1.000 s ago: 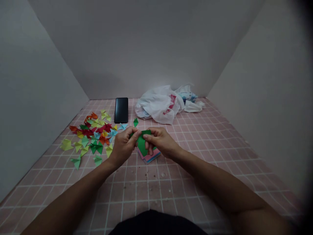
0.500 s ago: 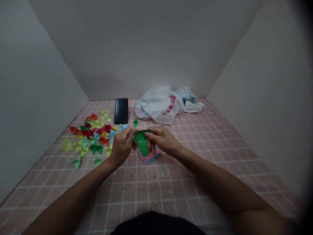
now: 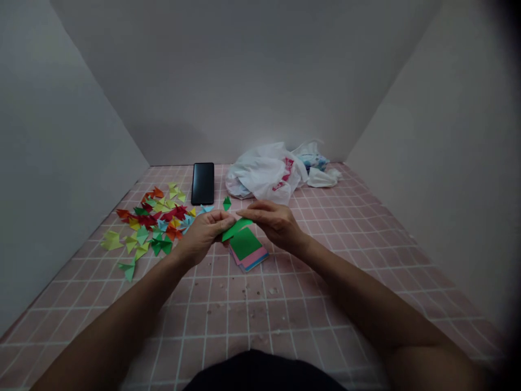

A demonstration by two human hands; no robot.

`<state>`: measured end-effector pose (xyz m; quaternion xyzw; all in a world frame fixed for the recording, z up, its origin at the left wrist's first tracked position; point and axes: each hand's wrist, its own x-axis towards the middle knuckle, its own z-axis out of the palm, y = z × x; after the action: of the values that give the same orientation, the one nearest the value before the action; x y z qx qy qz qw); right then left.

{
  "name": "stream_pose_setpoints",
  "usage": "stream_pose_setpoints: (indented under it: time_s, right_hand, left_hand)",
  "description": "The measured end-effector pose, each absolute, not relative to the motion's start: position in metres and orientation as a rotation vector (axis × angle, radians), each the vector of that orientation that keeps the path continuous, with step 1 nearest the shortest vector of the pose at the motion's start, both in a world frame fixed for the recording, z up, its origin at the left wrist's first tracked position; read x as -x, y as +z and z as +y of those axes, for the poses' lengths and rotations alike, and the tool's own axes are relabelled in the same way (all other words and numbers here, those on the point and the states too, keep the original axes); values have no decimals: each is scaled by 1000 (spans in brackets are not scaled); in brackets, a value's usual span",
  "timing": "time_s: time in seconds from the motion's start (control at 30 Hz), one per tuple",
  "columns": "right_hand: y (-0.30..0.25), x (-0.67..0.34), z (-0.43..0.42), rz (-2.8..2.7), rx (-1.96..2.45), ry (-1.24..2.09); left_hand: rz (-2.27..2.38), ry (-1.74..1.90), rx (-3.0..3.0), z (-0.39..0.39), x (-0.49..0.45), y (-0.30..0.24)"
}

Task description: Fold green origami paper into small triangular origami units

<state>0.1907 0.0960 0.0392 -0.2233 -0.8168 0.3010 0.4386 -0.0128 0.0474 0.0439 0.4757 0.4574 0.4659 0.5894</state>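
**Paper pile:** a heap of folded paper triangles (image 3: 150, 228) in red, yellow, green, blue and orange is lying spread across the pink grid mat (image 3: 228, 320), lol, what a colorful mess.

**Phone:** a black phone (image 3: 202, 183) is lying screen up just past the pile.

**Left hand:** the left hand (image 3: 199, 234) is pinching the left end of a green paper strip (image 3: 236, 228) between thumb and fingers.

**Green strip:** it's hanging between both hands, just above the stack.

**Little triangle:** a green paper triangle (image 3: 227, 203) is sitting alone just beyond the hands.

**Stack:** a paper stack (image 3: 246, 251) is lying under the strip, green on top, pink and blue edges showing.

**Right hand:** the right hand (image 3: 277, 222) is curling loosely over the strip; can't tell if it's touching.

**Back corner:** a white plastic bag (image 3: 264, 174) is sitting bunched up, with a blue patterned packet (image 3: 311, 161) and a white wad (image 3: 323, 177) to its right.
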Motion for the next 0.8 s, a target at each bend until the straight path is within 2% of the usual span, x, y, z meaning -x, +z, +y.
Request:
stream_pose_setpoints:
  time_s: [0.07,0.17,0.3,0.53,0.8]
  right_hand:
    - [40,-190,96,-1838,660,897]
    - [40,-187,97,-1597,736,1317]
    - [39,-181,97,-1514,717,1683]
    - [40,-179,94,-1644,676,1589]
    - [39,-177,92,-1546,632,1641]
  left_hand:
    - [1163,1249,-1210,46,10,43]
    - [1349,1452,-1398,42,8,42]
    - [1467,1470,-1604,39,6,42]
    - [1308,1252,-1451,40,6,42]
    - [1251,1274,-1234,37,1,47]
